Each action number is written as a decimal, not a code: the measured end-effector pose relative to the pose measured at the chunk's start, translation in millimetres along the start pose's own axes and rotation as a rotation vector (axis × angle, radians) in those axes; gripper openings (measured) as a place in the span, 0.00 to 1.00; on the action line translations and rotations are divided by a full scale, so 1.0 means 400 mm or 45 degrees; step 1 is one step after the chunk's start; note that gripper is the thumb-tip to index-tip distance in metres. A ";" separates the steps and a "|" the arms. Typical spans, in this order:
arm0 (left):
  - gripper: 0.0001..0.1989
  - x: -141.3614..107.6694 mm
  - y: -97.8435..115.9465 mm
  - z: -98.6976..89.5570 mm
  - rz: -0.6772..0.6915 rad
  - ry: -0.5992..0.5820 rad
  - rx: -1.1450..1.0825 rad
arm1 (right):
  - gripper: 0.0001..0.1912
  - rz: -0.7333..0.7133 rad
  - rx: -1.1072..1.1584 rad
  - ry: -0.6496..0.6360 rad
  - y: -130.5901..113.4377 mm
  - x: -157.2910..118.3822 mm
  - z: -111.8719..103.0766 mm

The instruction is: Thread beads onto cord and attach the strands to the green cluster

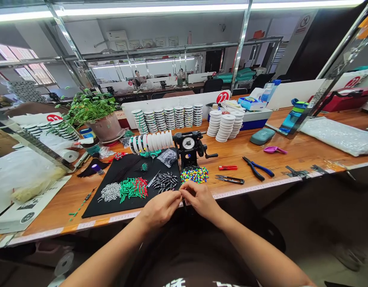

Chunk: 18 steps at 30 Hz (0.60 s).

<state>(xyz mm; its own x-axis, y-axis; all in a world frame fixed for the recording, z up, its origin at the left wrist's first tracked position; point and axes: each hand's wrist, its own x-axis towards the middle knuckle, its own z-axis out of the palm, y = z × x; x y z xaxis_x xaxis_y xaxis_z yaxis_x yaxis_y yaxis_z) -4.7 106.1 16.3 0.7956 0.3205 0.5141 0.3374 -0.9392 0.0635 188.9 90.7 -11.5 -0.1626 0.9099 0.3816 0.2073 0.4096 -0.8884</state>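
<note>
My left hand (162, 206) and my right hand (199, 199) meet at the table's front edge, fingertips pinched together. Whatever lies between them is too small to make out; a short dark piece shows just below. Right behind the fingers is a pile of multicoloured beads (194, 174). On the black mat (107, 207) to the left lie black tubular pieces (165, 181), green and red tubes (132, 189) and small silver metal parts (110, 192). A hand-cranked winder (188, 147) stands beyond, carrying a row of white spools (155, 141).
Thread snips (229, 179), a red lighter-like item (228, 168) and blue-handled pliers (258, 169) lie on the right. Behind stand wound spools (169, 118), white spool stacks (225, 128) and a potted plant (106, 126). A metal post (309, 107) rises at right.
</note>
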 end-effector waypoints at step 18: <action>0.08 0.003 0.053 0.040 -1.191 0.414 -1.133 | 0.07 0.029 -0.072 0.232 -0.041 -0.129 0.039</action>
<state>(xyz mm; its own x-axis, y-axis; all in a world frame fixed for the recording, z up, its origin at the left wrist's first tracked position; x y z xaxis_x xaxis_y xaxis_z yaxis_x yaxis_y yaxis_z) 11.5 88.4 4.4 0.2485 0.9581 0.1422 0.1466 -0.1823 0.9723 178.9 36.0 -20.5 0.0194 0.9136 0.4062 0.2637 0.3872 -0.8835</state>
